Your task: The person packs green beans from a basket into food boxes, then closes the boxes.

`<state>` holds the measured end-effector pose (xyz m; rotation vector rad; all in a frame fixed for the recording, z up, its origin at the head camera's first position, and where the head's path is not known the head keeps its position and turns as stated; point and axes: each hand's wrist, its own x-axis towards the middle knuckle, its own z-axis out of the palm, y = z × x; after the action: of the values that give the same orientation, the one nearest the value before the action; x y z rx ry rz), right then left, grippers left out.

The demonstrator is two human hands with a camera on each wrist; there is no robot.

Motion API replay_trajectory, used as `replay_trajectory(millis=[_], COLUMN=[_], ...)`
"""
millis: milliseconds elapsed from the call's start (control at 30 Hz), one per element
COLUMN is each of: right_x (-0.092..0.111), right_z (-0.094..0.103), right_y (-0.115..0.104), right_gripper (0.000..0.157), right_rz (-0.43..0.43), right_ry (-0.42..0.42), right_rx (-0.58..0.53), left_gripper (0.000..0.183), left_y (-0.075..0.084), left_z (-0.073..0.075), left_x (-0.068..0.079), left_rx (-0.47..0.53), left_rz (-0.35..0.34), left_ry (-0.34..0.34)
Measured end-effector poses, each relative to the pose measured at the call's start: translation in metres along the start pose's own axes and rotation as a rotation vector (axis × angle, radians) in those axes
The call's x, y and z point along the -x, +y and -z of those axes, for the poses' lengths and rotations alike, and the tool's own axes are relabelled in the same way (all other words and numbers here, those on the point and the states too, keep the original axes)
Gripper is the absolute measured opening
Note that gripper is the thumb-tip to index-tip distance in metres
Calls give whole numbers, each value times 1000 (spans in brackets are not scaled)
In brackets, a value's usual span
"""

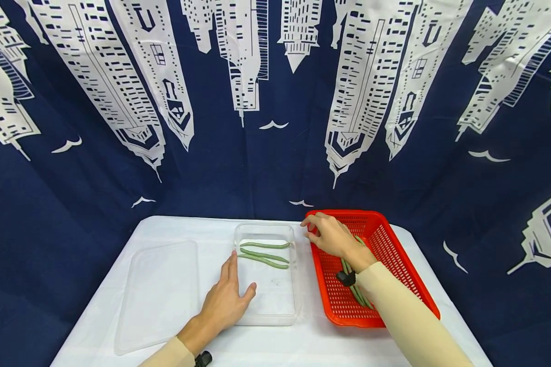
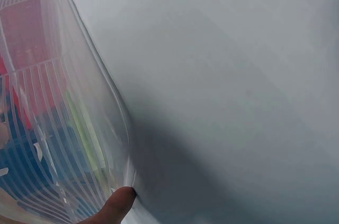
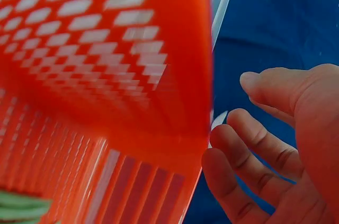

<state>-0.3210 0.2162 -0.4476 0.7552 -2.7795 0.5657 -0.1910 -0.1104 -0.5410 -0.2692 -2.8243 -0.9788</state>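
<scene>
Three green beans (image 1: 265, 258) lie crosswise in the far half of a clear plastic container (image 1: 271, 300). My left hand (image 1: 227, 295) rests against the container's left side, fingers straight. In the left wrist view, one digit (image 2: 119, 203) touches the container wall (image 2: 79, 49), with green showing through it. Over the far left corner of a red perforated basket (image 1: 401, 265) is my right hand (image 1: 331, 235), fingers loosely bent with nothing between them. More green beans (image 1: 360, 295) lie in the basket, partly hidden by the right wrist and forearm.
A flat translucent lid (image 1: 160, 295) lies on the white table left of the container. The basket stands to the container's right, with a narrow gap between them. Behind the table's far edge hangs a dark blue cloth (image 1: 284, 168) printed with white buildings.
</scene>
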Motion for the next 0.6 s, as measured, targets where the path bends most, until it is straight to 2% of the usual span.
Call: replay_trajectory(millis=[233, 467, 600], right_x=[15, 35, 45], right_z=[5, 9, 10], right_y=[30, 61, 78], right_gripper=[26, 30, 30], right_rz=[-52, -104, -105], right_ry=[36, 11, -7], right_rx=[37, 73, 71], left_gripper=[102, 103, 102], left_y=[-1, -3, -4], left_z=[-1, -3, -5], left_x=[1, 0, 0], left_rx=[-5, -3, -5], left_rz=[18, 13, 6], left_ry=[2, 1, -6])
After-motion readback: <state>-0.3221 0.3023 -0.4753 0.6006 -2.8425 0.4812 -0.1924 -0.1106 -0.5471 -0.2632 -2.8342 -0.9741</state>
